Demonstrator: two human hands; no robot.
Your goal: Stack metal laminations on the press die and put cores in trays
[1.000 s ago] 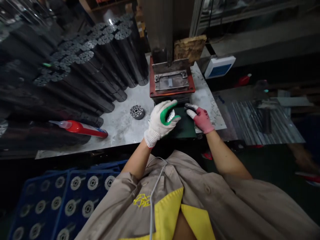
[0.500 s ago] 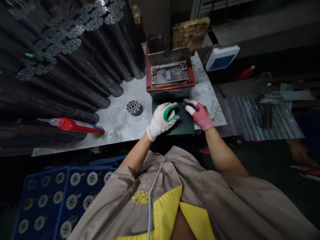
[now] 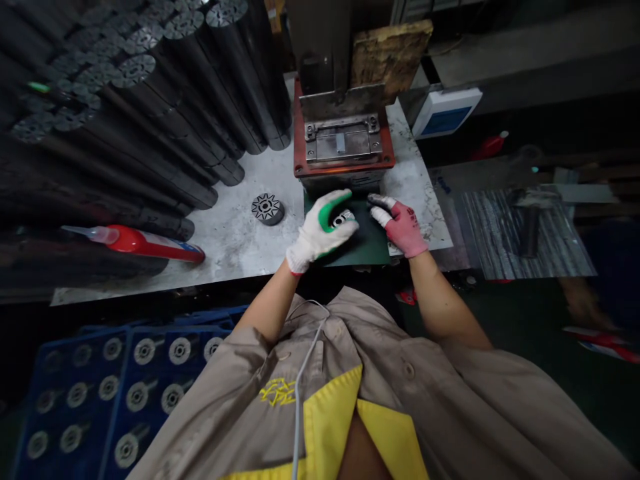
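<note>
My left hand, in a white glove with a green palm, is cupped around a small round slotted metal core; part of the core is hidden by the glove. Just to the right, my right hand, in a pink glove with soiled white and dark fingertips, has its fingers bent close together. Whether anything is between them is hidden. Both hands are over a dark green mat in front of a metal fixture on an orange-red base. Another slotted core stands on the bench left of my left hand.
Tall dark stacks of cores fill the bench's left side. A red bottle with a pointed nozzle lies near its front edge. Blue trays with round parts are below left. A white-framed box and a wooden board are behind.
My left hand has turned and its thumb and fingers have spread wider, showing more of the core. My right hand stays almost still. The whole view has shifted slightly.
</note>
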